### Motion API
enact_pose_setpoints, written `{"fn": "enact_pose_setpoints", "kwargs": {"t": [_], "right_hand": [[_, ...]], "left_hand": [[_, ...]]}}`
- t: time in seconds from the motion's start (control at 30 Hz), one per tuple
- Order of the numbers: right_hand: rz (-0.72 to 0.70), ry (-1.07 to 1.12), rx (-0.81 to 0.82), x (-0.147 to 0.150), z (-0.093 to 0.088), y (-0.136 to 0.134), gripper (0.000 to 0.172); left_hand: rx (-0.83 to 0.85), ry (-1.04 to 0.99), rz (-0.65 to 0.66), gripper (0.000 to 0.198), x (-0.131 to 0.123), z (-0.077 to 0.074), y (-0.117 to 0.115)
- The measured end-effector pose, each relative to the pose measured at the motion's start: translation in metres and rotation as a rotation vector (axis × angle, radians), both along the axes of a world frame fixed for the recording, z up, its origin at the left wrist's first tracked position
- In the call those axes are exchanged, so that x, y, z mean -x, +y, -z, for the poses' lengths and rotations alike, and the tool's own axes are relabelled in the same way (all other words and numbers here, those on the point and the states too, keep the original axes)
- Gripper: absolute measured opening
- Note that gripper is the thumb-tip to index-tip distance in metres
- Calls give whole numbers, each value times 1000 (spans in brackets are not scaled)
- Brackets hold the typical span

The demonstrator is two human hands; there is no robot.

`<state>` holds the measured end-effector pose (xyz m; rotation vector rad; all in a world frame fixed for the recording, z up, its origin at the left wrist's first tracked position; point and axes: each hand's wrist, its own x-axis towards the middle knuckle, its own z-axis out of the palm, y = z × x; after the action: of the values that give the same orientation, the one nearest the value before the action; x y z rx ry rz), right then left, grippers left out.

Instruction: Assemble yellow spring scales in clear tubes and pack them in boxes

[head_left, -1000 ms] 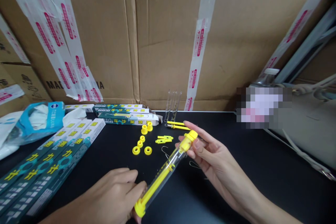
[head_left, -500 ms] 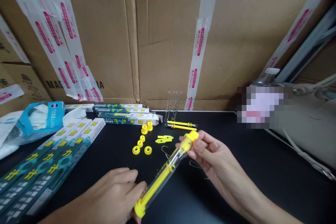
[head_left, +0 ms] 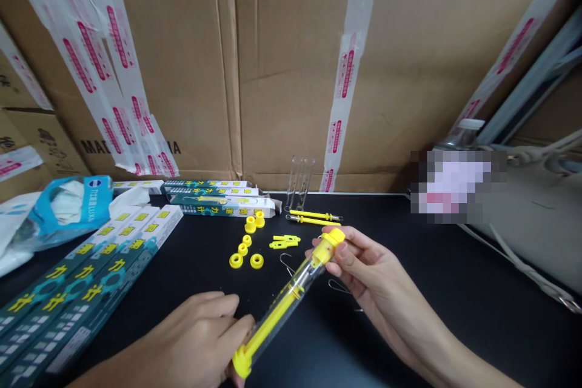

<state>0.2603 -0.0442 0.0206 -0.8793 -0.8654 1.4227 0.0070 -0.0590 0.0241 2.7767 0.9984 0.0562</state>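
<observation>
A clear tube spring scale (head_left: 276,313) with a yellow rod inside and yellow caps on both ends slants between my hands. My left hand (head_left: 195,333) is closed around its lower end, near the bottom cap. At the upper end, the fingers of my right hand (head_left: 368,273) pinch the tube just by the top cap. Behind it lie small yellow flanged rings (head_left: 257,260), two flat yellow pieces (head_left: 285,242) and two yellow rods with springs (head_left: 314,217). Wire hooks (head_left: 339,286) rest partly behind my right hand.
Printed boxes (head_left: 113,267) line the left side, with more boxes (head_left: 222,209) at the back. Several clear tubes (head_left: 300,185) lean by the large carton (head_left: 282,73). A blue tissue pack (head_left: 95,206) sits left; a bag (head_left: 531,218) and a bottle (head_left: 470,127) are right.
Almost nothing differs. The upper end of the spring scale and the right hand's fingertips have shifted very slightly; both hands keep their hold.
</observation>
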Motion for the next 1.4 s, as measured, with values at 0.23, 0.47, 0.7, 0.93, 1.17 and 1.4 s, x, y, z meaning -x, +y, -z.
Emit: {"fn": "enact_pose_setpoints", "kwargs": {"t": [0.23, 0.47, 0.7, 0.93, 1.17, 1.4], "right_hand": [[13, 0, 9, -2, 3, 1, 20], [0, 63, 12, 1, -1, 0, 37], [4, 4, 15, 0, -1, 1, 30], [15, -34, 31, -1, 1, 2, 28], [33, -22, 11, -1, 2, 0, 22], [0, 51, 18, 1, -1, -2, 37]], "left_hand": [[-32, -40, 25, 21, 3, -3, -2], [-60, -16, 13, 19, 0, -4, -3], [-77, -39, 22, 18, 2, -2, -1], [-29, -20, 19, 19, 1, -2, -1], [11, -23, 12, 18, 1, -3, -1], [-15, -23, 17, 18, -1, 1, 2]]}}
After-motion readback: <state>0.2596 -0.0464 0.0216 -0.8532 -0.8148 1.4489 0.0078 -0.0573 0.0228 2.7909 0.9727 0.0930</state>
